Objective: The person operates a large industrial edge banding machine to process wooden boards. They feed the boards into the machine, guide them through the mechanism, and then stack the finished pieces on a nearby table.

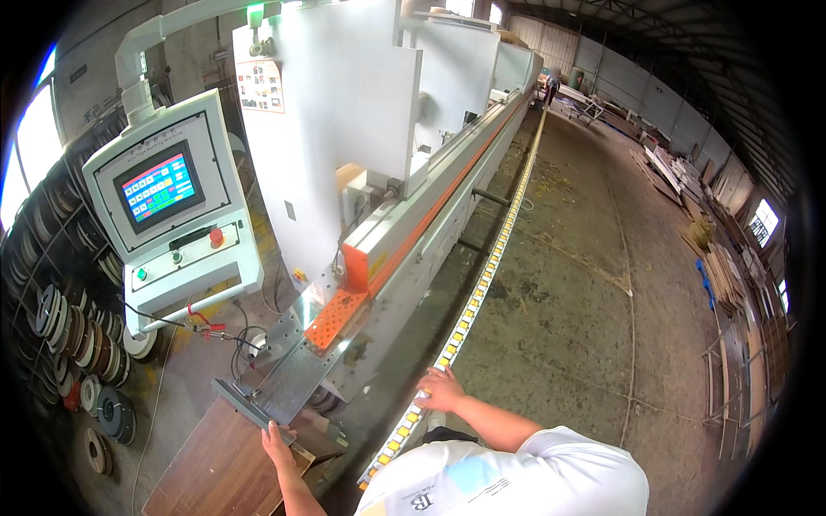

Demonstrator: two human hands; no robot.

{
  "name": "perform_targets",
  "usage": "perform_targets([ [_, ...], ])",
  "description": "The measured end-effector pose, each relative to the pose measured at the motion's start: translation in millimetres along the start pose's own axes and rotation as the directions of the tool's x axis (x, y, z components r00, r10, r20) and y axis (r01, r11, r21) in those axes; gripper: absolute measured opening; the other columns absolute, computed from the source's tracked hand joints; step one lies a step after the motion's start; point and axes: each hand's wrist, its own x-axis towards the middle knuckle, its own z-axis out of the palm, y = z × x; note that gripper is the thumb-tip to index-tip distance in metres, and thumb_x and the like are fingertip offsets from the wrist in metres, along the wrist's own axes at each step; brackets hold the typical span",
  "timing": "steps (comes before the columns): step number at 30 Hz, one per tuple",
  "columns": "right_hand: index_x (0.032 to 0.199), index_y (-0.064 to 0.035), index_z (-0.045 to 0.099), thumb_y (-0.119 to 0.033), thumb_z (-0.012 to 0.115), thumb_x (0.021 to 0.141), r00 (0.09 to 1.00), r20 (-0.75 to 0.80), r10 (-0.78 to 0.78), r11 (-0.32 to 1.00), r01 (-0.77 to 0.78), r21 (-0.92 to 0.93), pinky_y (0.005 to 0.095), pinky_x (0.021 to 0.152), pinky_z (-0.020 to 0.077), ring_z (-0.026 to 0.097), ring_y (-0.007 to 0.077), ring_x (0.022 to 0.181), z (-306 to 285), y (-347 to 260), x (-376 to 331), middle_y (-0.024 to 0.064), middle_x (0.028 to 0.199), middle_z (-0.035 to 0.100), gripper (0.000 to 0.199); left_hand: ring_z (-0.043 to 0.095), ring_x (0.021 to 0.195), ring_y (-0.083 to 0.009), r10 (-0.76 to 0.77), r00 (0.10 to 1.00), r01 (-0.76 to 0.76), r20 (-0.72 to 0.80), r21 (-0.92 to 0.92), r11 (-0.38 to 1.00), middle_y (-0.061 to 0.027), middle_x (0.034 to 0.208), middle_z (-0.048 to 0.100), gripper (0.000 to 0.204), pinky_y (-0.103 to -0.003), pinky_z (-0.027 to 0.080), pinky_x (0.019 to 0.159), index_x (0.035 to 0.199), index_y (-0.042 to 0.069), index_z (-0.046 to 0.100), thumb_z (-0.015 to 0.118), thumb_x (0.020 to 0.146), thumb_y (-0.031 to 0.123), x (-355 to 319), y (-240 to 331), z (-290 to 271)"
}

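Note:
My right hand (pixel 440 390) lies across a long white roller rail (pixel 471 308) with yellow rollers, its fingers bent over the rail's edge. The rail runs from beside my body far up the hall. At lower left, my left hand (pixel 277 445) is closed at the right edge of a brown wooden board (pixel 211 464), thumb uppermost; its other fingers are partly hidden. Just beyond that hand is a dark grey bar (pixel 241 404) at the end of a metal infeed plate (pixel 297 376). An orange perforated plate (pixel 337 318) sits farther along the machine.
A long white machine (pixel 327 112) stands ahead, its control panel (pixel 172 202) with a lit screen on the left. Rolls of edging strip (pixel 77 331) fill racks at far left. Stacked boards (pixel 727 279) line the right side. A distant person (pixel 551 84) stands near the rail's far end.

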Motion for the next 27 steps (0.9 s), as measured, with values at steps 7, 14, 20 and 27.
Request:
perform_targets([
  [7, 0.126, -0.0217, 0.072, -0.059, 0.069, 0.087, 1.000, 0.001, 0.014, 1.000, -0.014, 0.003, 0.0612, 0.127, 0.0132, 0.036, 0.0302, 0.152, -2.2, -2.0, -1.2, 0.0021, 0.143, 0.063, 0.055, 0.067, 0.064, -0.0215, -0.004, 1.000, 0.004, 0.008, -0.006, 1.000, -0.0105, 0.084, 0.065, 0.035, -0.033, 0.053, 0.059, 0.114, 0.003, 0.059, 0.060, 0.105, 0.038, -0.5, 0.9, 0.4],
  [14, 0.127, -0.0217, 0.072, -0.060, 0.069, 0.086, 1.000, 0.004, 0.012, 1.000, -0.012, 0.004, 0.0617, 0.127, 0.0131, 0.036, 0.0304, 0.152, -5.5, -5.1, -0.9, 0.0026, 0.143, 0.063, 0.055, 0.066, 0.064, -0.0214, 0.003, 1.000, -0.003, 0.006, -0.007, 1.000, -0.0102, 0.084, 0.064, 0.035, -0.033, 0.053, 0.060, 0.114, 0.004, 0.059, 0.059, 0.106, 0.038, 0.7, -2.4, -2.2],
  [20, 0.126, -0.0214, 0.072, -0.059, 0.069, 0.086, 1.000, -0.004, 0.001, 1.000, -0.001, 0.013, 0.0620, 0.127, 0.0129, 0.035, 0.0308, 0.153, -0.7, -1.1, -0.7, 0.0023, 0.142, 0.063, 0.055, 0.066, 0.061, -0.0208, 0.025, 1.000, -0.025, -0.009, -0.006, 1.000, -0.0105, 0.081, 0.065, 0.037, -0.032, 0.053, 0.056, 0.111, 0.005, 0.060, 0.060, 0.105, 0.041, -0.9, -0.3, 0.8],
  [27, 0.126, -0.0207, 0.072, -0.060, 0.069, 0.086, 1.000, -0.003, -0.003, 1.000, 0.003, 0.006, 0.0623, 0.127, 0.0132, 0.035, 0.0308, 0.152, -0.3, -0.8, -0.5, 0.0024, 0.143, 0.063, 0.055, 0.066, 0.062, -0.0207, 0.023, 1.000, -0.023, -0.003, -0.003, 1.000, -0.0105, 0.082, 0.065, 0.037, -0.032, 0.053, 0.056, 0.111, 0.005, 0.060, 0.060, 0.105, 0.042, -3.1, 1.9, 2.1],
])
